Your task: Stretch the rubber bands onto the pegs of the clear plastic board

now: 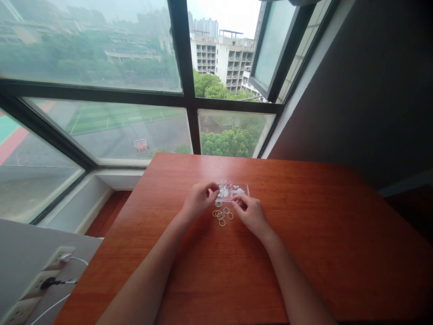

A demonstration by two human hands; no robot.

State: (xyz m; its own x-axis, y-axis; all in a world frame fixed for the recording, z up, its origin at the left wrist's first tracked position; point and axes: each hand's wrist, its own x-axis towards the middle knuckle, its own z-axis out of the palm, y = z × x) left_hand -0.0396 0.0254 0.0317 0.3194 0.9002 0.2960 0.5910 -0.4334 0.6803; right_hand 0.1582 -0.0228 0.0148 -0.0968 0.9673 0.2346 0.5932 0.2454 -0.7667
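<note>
Rings (219,215) lie loose on the table (324,225), between the two hands and just nearer the wearer than the fingertips. Left hand (199,198): thumb and index finger curve toward each other with little gap, at the left edge of the clear case (246,192); whether they grip a ring cannot be told. Right hand (250,212): thumb and index tips come close together at the case's near edge; any item between them cannot be made out. Several rings overlap in a cluster; others lie singly beside it. More rings show at the case's left part; whether they are in it or on it is unclear. White marks (239,191) appear on the case's right part, too small to read. Beyond the table stands the window (190,103), dark-framed, facing buildings (233,58) and trees (233,144). At lower left, sockets (34,285) carry a white plug (65,258) and a black plug (48,283).
</note>
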